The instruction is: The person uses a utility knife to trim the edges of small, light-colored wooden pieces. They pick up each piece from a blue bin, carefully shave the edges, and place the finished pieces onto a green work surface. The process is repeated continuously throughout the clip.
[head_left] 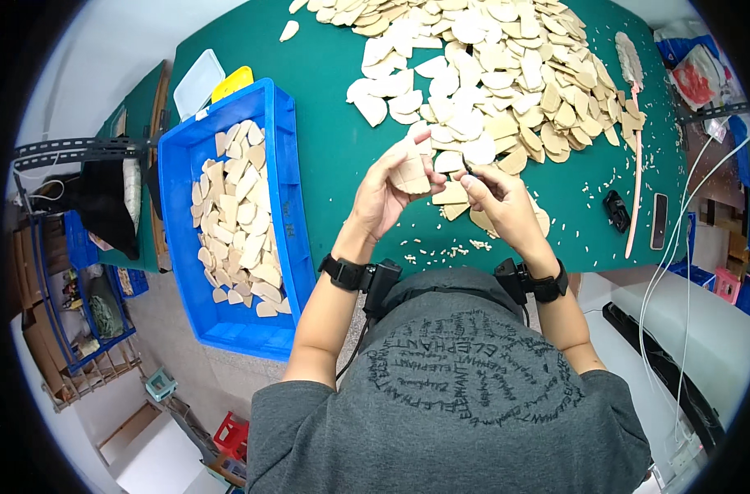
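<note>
My left hand (pixel 376 196) is closed around a pale tan flat piece (pixel 410 174) with a rounded end, held up over the green table. Close on its right, my right hand (pixel 506 202) pinches a small thin dark object (pixel 467 168); its kind cannot be made out. The two hands are a short gap apart. Beyond them spreads a large heap of similar pale flat pieces (pixel 547 99), many half-round. A few loose pieces lie beneath and beside my right hand. Small pale scraps (pixel 449 249) are scattered on the table near my body.
At my left stands a blue crate (pixel 289 206) with many smaller pale pieces (pixel 239 214) inside. Beside its far end are a white lid (pixel 198 85) and a yellow container (pixel 232 83). On the right lie a long pink-handled duster (pixel 635 165), a black item (pixel 616 212) and a phone (pixel 659 221).
</note>
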Available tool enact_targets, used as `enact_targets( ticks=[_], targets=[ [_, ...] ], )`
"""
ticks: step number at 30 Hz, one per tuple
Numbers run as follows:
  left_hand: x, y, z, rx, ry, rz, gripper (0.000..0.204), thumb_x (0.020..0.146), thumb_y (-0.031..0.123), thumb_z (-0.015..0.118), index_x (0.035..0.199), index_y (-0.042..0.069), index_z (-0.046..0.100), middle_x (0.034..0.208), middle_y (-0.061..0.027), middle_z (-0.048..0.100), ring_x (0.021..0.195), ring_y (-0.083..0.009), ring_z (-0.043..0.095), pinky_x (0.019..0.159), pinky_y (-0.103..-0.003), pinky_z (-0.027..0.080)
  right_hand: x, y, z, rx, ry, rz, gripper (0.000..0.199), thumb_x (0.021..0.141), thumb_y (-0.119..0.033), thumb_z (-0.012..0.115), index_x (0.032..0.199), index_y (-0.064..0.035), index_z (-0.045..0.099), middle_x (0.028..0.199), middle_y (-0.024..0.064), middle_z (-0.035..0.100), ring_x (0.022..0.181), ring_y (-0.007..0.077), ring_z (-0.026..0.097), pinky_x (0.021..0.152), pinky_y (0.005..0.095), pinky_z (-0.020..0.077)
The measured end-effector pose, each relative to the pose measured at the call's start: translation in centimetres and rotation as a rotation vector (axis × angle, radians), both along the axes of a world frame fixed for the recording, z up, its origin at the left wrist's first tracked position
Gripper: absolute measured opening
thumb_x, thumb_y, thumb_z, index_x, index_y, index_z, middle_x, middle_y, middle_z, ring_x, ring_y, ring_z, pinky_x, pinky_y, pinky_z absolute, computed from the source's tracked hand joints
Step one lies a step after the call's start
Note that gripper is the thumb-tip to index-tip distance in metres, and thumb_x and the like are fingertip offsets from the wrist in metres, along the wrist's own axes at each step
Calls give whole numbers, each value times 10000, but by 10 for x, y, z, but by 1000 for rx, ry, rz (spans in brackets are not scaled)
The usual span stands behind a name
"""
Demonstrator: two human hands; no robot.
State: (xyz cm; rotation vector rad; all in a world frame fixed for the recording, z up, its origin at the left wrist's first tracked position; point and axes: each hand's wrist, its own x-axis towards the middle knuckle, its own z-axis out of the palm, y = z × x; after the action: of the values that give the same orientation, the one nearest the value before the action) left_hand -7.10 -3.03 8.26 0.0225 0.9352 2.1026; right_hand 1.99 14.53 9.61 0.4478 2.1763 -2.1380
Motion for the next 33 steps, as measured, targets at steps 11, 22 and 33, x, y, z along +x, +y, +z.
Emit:
enact_targets(
  ticks=[11, 22, 33],
  targets=[
    [42, -27, 42, -521, 590, 185, 291, 873, 132, 626, 1123, -17, 615, 993, -55, 626, 884, -104, 584, 788, -240, 485, 5, -23, 28, 33, 40, 174, 366, 874, -327, 632, 1052, -7, 638, 732, -14, 558, 641, 56, 448, 559, 221, 374],
    [52, -35, 59, -638, 794, 174, 244, 879, 141, 623, 1075, -2, 651, 994, -73, 656, 898, -114, 609, 784, -231, 486, 12, -20, 37, 192, 80, 251, 403, 855, -356, 650, 1035, 5, 650, 769, 42, 623, 654, 86, 525, 572, 239, 419],
    [55, -35, 60, -686, 879, 176, 241, 878, 136, 622, 1073, -1, 653, 978, -74, 653, 891, -117, 603, 786, -229, 476, 13, -15, 45, 143, 19, 295, 390, 853, -351, 657, 1018, 2, 665, 683, 0, 563, 600, 66, 468, 530, 234, 376]
  ],
)
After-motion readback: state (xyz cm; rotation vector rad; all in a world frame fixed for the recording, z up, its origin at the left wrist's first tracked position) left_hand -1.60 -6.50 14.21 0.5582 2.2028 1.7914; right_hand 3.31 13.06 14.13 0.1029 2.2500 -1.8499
